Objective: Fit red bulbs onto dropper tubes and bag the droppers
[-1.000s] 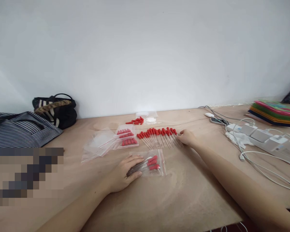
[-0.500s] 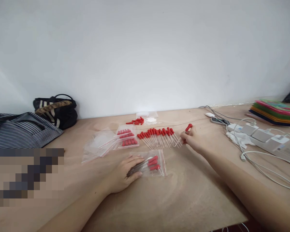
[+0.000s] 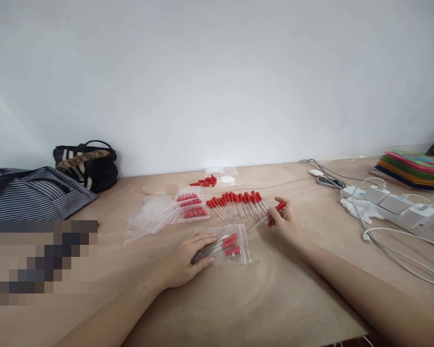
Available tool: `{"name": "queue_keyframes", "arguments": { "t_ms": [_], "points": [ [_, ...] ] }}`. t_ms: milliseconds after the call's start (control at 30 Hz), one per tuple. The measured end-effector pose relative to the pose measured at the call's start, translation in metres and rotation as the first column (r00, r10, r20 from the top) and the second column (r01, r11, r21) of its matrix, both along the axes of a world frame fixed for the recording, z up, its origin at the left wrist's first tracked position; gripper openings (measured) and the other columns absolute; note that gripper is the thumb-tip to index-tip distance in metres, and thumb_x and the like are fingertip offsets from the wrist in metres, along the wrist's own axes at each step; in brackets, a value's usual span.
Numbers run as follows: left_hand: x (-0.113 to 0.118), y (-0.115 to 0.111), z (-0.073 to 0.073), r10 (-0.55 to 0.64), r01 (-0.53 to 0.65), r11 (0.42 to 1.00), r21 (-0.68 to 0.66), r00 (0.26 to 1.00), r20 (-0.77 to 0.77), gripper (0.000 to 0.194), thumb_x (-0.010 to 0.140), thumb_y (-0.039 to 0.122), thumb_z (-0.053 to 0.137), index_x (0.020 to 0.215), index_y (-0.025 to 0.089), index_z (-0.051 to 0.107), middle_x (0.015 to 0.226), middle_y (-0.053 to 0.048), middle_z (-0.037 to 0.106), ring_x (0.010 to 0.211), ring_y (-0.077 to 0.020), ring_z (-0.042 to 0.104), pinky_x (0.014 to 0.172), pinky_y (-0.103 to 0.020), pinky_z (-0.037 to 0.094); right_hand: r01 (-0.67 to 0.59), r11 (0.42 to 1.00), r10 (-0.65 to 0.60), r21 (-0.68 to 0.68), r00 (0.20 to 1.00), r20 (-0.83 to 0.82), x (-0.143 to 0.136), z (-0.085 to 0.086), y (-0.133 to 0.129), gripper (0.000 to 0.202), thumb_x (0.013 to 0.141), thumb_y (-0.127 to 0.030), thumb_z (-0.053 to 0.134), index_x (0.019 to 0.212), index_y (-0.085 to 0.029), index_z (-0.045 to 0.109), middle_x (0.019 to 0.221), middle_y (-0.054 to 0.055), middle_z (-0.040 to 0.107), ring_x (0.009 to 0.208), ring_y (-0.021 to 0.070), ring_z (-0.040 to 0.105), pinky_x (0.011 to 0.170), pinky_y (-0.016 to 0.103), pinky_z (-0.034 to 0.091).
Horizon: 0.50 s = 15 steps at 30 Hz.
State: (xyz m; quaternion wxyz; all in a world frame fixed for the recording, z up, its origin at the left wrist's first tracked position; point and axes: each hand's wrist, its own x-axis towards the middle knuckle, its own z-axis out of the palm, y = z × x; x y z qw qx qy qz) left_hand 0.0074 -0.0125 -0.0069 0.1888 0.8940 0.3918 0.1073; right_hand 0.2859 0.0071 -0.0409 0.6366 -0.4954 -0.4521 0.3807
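Under my left hand [image 3: 194,257] lies a clear zip bag [image 3: 243,245] with three red-bulbed droppers [image 3: 232,245] in it; the thumb and fingers press on its left end. My right hand [image 3: 281,217] pinches one dropper [image 3: 279,206], its thin clear tip pointing down and left toward the bag's opening side. Beyond the bag, a row of several droppers [image 3: 235,198] lies fanned out, red bulbs away from me. Left of the row are filled bags [image 3: 191,205] with red bulbs showing, overlapping flat clear bags [image 3: 152,212].
Loose red bulbs [image 3: 207,181] lie at the back beside a clear bag [image 3: 226,178]. White chargers on a power strip [image 3: 398,205], cables and a stack of coloured sheets [image 3: 414,168] stand right. A striped bag [image 3: 39,193] and a black bag [image 3: 97,168] sit left.
My right hand has drawn the dropper away from the row, toward me, and tilted it lower, its tip now nearer the bag. My left hand stays on the bag.
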Motion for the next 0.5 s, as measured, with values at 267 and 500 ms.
{"name": "queue_keyframes", "arguments": {
  "t_ms": [267,500],
  "points": [
    [0.000,-0.002,0.001,0.023,-0.023,1.000,-0.009,1.000,-0.017,0.044,0.082,0.040,0.046,0.124,0.025,0.043,0.130,-0.004,0.046,0.124,-0.0255,0.034,0.101,-0.046,0.029,-0.115,0.992,0.105,-0.057,0.982,-0.158,-0.020,-0.002,-0.008,0.045,0.069,-0.047,0.058,0.097,-0.023,0.032,0.063,-0.006,0.053,0.050,0.0128,0.056,0.050,0.028,0.047],
    [0.001,-0.002,0.001,0.043,-0.043,0.999,-0.012,0.999,0.011,0.045,0.082,0.039,0.047,0.124,0.025,0.042,0.129,-0.004,0.047,0.122,-0.0265,0.036,0.100,-0.046,0.030,-0.096,0.993,0.071,-0.069,0.951,-0.301,-0.033,0.000,-0.011,0.037,0.066,-0.044,0.060,0.086,-0.025,0.036,0.068,-0.004,0.049,0.059,0.0154,0.058,0.055,0.033,0.051]
  ]
}}
